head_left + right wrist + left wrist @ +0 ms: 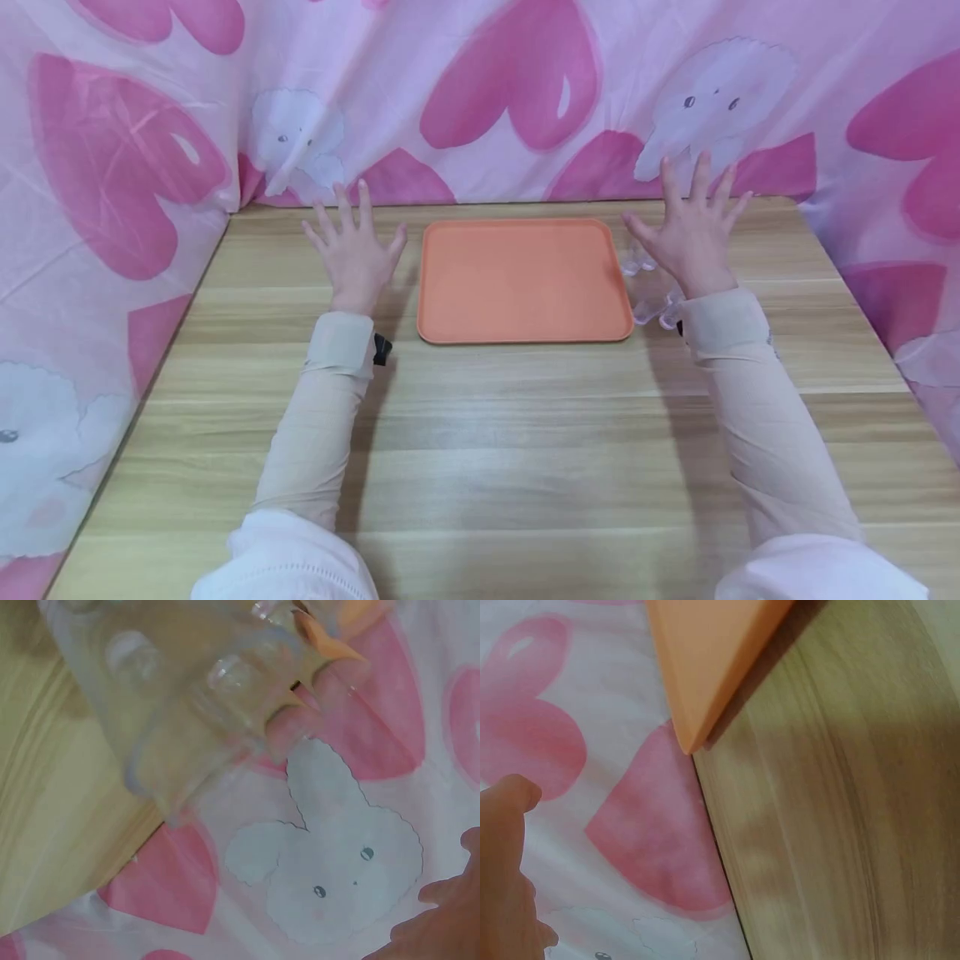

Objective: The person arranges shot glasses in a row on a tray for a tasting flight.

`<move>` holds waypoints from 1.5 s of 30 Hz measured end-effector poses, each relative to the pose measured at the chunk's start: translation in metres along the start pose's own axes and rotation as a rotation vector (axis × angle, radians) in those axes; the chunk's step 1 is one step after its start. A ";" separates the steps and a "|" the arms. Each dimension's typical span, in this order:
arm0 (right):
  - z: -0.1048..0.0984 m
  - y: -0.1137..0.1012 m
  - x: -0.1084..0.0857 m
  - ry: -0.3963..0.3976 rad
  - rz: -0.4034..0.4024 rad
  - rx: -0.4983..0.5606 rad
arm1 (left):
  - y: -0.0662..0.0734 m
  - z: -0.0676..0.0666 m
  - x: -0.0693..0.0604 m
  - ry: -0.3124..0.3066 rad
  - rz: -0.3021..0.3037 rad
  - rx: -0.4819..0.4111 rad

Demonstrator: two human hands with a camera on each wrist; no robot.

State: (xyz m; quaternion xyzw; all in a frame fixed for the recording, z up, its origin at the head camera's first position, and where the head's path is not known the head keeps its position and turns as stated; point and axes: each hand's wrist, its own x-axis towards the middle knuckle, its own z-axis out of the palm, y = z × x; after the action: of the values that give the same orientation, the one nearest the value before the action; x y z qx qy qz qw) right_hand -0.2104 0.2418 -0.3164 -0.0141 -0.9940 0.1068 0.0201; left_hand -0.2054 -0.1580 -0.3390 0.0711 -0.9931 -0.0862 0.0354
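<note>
A shallow orange rectangular tray with rounded corners and a raised rim lies flat on the pale wood-grain tabletop, toward its far edge, between the two hands. Inside its rim, the smooth orange base shows from side to side. Just beside its right edge stands a group of clear, colourless, see-through vessels, partly covered by the right hand and wrist in the head view, so their exact number cannot be told. In the right wrist view they loom large and blurred, with round rims; wood grain and pink cloth show through their walls, though whether anything sits inside them is too blurred to tell. The left hand is spread wide, fingers and thumb apart, to the left of the tray and near it. The right hand is likewise splayed wide, raised above the area beside the vessels, its fingers apart from them in the right wrist view. Beige sleeves cover both forearms. Behind the tabletop hangs a light pink cloth printed with deep-pink hearts and white fluffy animals.
</note>
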 end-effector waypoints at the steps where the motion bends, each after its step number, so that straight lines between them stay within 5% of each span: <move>1: 0.000 0.000 0.000 0.003 0.000 0.000 | 0.000 0.000 0.000 0.002 0.002 -0.004; 11: -0.002 0.006 -0.002 0.011 0.008 0.020 | -0.003 0.001 -0.003 -0.040 -0.016 0.015; 19: -0.008 0.022 -0.004 -0.001 0.025 0.162 | -0.007 0.002 -0.002 -0.040 -0.016 -0.040; 26: -0.019 0.042 -0.016 -0.071 0.006 0.474 | -0.010 0.003 -0.004 -0.035 0.007 -0.245; 32: -0.023 0.065 -0.026 -0.219 0.012 0.545 | -0.013 0.005 -0.010 -0.066 0.001 -0.501; 38: -0.015 0.090 -0.036 -0.328 0.023 0.549 | -0.016 0.013 -0.015 -0.188 0.020 -0.665; 45: 0.000 0.112 -0.049 -0.414 -0.003 0.723 | -0.017 0.025 -0.020 -0.345 0.028 -0.745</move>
State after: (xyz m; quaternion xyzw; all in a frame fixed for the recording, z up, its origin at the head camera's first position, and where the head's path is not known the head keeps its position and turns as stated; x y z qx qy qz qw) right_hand -0.1589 0.3492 -0.3420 0.0169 -0.8755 0.4495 -0.1764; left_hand -0.1858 -0.1679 -0.3676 0.0244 -0.8862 -0.4502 -0.1071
